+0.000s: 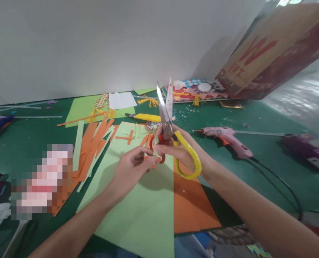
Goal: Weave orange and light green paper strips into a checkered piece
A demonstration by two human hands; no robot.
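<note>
A pair of scissors (166, 114) with one yellow and one red handle loop points blades-up, its blades slightly apart. My right hand (182, 147) holds the scissors near the pivot, and its thumb and fingertips also press on a small piece of green paper (156, 139). My left hand (134, 161) meets it at the fingertips, pinching a small orange paper strip (153, 160). Below both hands lies a light green sheet (138, 200), overlapping an orange sheet (191, 204). An orange paper cross (128, 137) rests on the green sheet.
Orange and green strips (91, 150) lie piled at the left. A yellow utility knife (146, 117) is beyond the hands. To the right are a pink glue gun (229, 138) with a cord and a purple one (304, 148). A paper bag (272, 53) leans at the back right.
</note>
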